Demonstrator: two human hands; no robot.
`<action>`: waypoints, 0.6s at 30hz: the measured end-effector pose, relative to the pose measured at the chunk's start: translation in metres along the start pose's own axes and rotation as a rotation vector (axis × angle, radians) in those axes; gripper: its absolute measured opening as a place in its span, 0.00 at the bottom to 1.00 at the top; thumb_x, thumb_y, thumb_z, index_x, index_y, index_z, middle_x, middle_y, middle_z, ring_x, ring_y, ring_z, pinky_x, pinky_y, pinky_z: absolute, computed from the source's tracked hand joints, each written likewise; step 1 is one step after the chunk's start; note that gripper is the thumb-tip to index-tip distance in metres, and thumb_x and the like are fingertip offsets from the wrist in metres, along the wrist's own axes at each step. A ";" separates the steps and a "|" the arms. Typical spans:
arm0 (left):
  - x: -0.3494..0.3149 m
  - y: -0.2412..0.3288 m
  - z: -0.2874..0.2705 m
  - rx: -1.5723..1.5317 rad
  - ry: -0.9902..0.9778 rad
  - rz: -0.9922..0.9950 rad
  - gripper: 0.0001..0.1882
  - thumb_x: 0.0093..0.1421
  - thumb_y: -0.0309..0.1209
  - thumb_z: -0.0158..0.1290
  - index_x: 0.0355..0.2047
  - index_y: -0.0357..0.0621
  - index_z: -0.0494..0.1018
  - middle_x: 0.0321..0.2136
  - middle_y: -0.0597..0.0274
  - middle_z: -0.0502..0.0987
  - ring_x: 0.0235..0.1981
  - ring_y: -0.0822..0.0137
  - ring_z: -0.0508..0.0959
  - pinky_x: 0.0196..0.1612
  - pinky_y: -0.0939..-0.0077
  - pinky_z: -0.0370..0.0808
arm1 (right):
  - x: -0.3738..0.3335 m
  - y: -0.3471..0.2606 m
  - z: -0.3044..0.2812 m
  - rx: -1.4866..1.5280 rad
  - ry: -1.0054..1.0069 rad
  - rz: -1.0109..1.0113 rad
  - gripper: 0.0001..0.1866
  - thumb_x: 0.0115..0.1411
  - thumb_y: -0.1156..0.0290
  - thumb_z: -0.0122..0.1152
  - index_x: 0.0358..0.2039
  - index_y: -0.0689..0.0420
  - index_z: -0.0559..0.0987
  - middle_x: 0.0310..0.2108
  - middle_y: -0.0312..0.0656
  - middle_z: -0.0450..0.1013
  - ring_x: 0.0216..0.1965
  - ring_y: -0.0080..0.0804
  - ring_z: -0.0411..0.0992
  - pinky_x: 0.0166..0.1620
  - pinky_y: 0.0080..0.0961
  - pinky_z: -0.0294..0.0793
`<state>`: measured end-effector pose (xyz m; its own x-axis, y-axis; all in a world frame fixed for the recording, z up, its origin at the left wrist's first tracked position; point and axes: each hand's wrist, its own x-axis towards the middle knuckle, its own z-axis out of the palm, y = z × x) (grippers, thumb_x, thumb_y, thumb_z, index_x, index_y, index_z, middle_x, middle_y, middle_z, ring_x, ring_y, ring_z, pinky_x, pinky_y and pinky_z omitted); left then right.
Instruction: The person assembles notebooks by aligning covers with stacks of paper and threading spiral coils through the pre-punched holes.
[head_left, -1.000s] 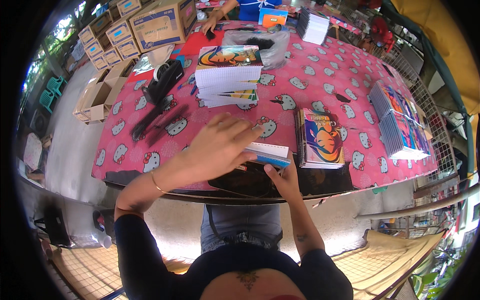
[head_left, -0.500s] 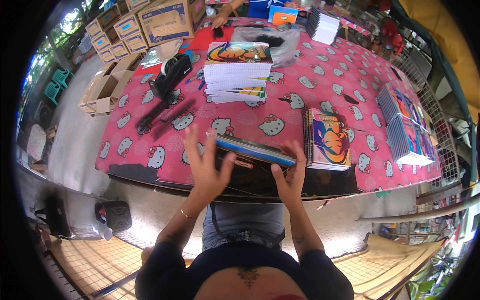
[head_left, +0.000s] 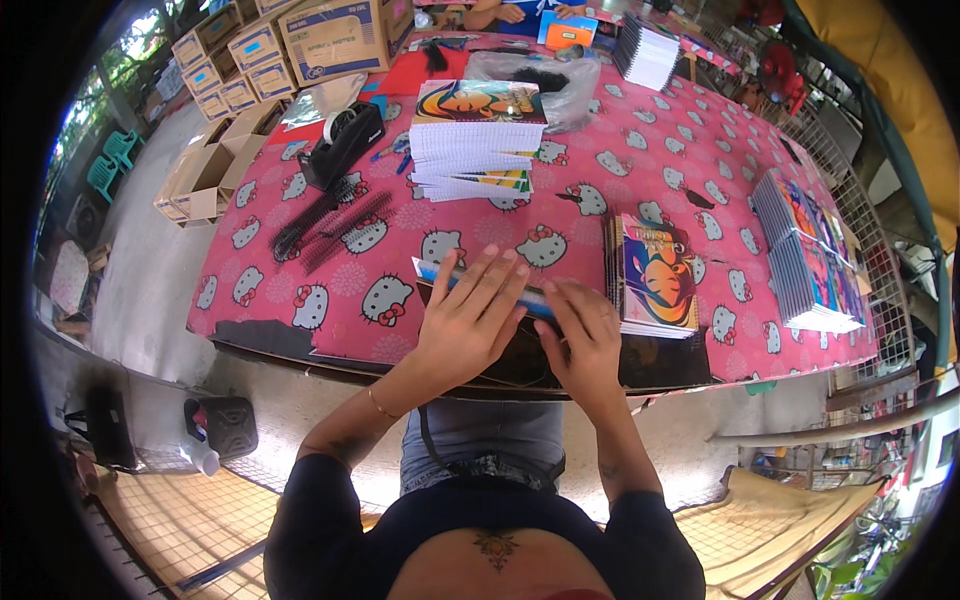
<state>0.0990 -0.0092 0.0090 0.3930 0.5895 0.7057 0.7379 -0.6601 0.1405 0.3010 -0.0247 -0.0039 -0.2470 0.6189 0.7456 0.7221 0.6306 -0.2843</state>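
A notebook (head_left: pixel 536 301) with a blue and white edge lies at the table's front edge, mostly hidden under my hands. My left hand (head_left: pixel 468 322) rests across it with fingers stretched out flat. At its right end my right hand (head_left: pixel 588 345) grips it, fingers over the far side and thumb on the near side. Just right of that hand is a small stack of spiral notebooks (head_left: pixel 660 275) with a cartoon cover. A taller pile of notebooks (head_left: pixel 477 135) stands beyond my hands.
Black spiral binding coils (head_left: pixel 320 225) and a black tape dispenser (head_left: pixel 342 145) sit at the left. More notebooks (head_left: pixel 812 255) are piled at the right. Cardboard boxes (head_left: pixel 335 42) stand far left. Across the pink table (head_left: pixel 560 235), another person's hand (head_left: pixel 511 13) is near an orange-and-blue notebook (head_left: pixel 567 32).
My left hand has come down to the right onto the notebook, its fingers now flat across it. My right hand's fingers have closed over the edge. The other person's hand has drawn back.
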 end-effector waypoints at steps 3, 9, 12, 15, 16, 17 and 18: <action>-0.002 0.001 0.000 0.059 -0.074 0.055 0.26 0.61 0.33 0.59 0.59 0.41 0.73 0.59 0.51 0.73 0.66 0.52 0.67 0.68 0.37 0.53 | 0.004 -0.004 -0.003 -0.084 -0.063 -0.021 0.26 0.57 0.70 0.68 0.57 0.55 0.78 0.61 0.49 0.67 0.57 0.47 0.70 0.57 0.43 0.68; -0.018 -0.016 -0.013 -0.093 0.365 -0.333 0.30 0.65 0.27 0.53 0.67 0.37 0.62 0.68 0.44 0.62 0.68 0.52 0.64 0.68 0.53 0.58 | -0.009 -0.002 -0.004 0.255 0.126 0.291 0.34 0.61 0.69 0.66 0.66 0.63 0.66 0.65 0.54 0.63 0.62 0.46 0.67 0.64 0.40 0.63; -0.049 -0.030 0.003 -1.046 0.174 -0.935 0.33 0.66 0.22 0.47 0.71 0.36 0.55 0.69 0.49 0.59 0.68 0.59 0.62 0.67 0.63 0.61 | -0.030 -0.002 0.028 0.789 0.241 0.567 0.40 0.63 0.71 0.64 0.70 0.64 0.55 0.64 0.54 0.63 0.64 0.41 0.64 0.66 0.38 0.61; -0.059 -0.027 0.019 -1.002 0.398 -0.778 0.33 0.66 0.22 0.47 0.71 0.34 0.54 0.69 0.50 0.59 0.68 0.61 0.61 0.68 0.69 0.56 | -0.026 -0.012 0.049 0.939 0.272 0.673 0.41 0.60 0.72 0.68 0.70 0.62 0.57 0.60 0.51 0.67 0.61 0.38 0.66 0.63 0.34 0.64; -0.061 -0.030 0.018 -0.971 0.454 -0.813 0.33 0.66 0.23 0.47 0.71 0.33 0.54 0.69 0.50 0.60 0.68 0.62 0.62 0.68 0.69 0.57 | -0.025 -0.011 0.052 0.892 0.242 0.643 0.42 0.60 0.72 0.69 0.70 0.62 0.57 0.59 0.51 0.67 0.60 0.38 0.67 0.63 0.34 0.65; -0.063 -0.032 0.015 -1.003 0.361 -0.805 0.32 0.66 0.24 0.48 0.70 0.33 0.55 0.69 0.49 0.60 0.68 0.62 0.61 0.68 0.69 0.57 | -0.025 -0.006 0.055 0.844 0.214 0.612 0.43 0.59 0.72 0.71 0.70 0.61 0.56 0.59 0.50 0.67 0.59 0.37 0.68 0.62 0.33 0.65; -0.065 -0.035 0.012 -1.035 0.266 -0.797 0.32 0.66 0.25 0.49 0.70 0.33 0.56 0.69 0.49 0.60 0.69 0.62 0.61 0.68 0.68 0.57 | -0.025 -0.001 0.054 0.794 0.187 0.583 0.44 0.58 0.71 0.72 0.70 0.61 0.56 0.58 0.50 0.68 0.58 0.37 0.68 0.62 0.33 0.66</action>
<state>0.0541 -0.0184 -0.0500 -0.1537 0.9472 0.2815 -0.0860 -0.2966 0.9511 0.2714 -0.0150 -0.0551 0.1630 0.8902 0.4254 0.0406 0.4247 -0.9044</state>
